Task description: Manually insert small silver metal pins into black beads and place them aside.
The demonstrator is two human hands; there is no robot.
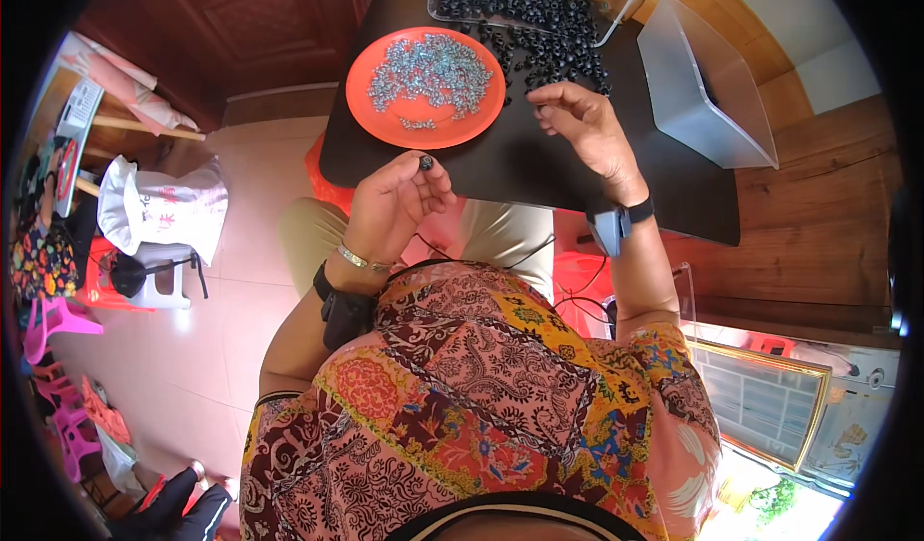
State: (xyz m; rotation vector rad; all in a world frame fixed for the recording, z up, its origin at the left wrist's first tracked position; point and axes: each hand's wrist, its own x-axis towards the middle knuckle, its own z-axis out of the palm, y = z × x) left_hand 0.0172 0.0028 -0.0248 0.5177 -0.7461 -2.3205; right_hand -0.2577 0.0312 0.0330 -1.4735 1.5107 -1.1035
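Black ring: one small black ring [425,163] sits pinched at the fingertips of my left hand [393,206], held just off the near edge of the dark table [539,170].
Left hand: closed narrowly on that ring, thumb and forefinger doing the gripping, palm turned toward me.
Right hand: my right hand [589,127] rests on the table beside the spill of black rings [539,21]; its fingers are curled in, and I cannot tell whether they hold anything.
Screws: a heap of small silvery screws [428,69] lies on the orange plate [375,117], just left of the rings and well within reach.
Tray: the clear tray [438,7] at the far edge holds most of the rings.
Step in hand: I judge one ring is picked and ready to be paired.
Next move: likely needs a single screw lifted cleanly from the tangle and lined up with the ring's hole.
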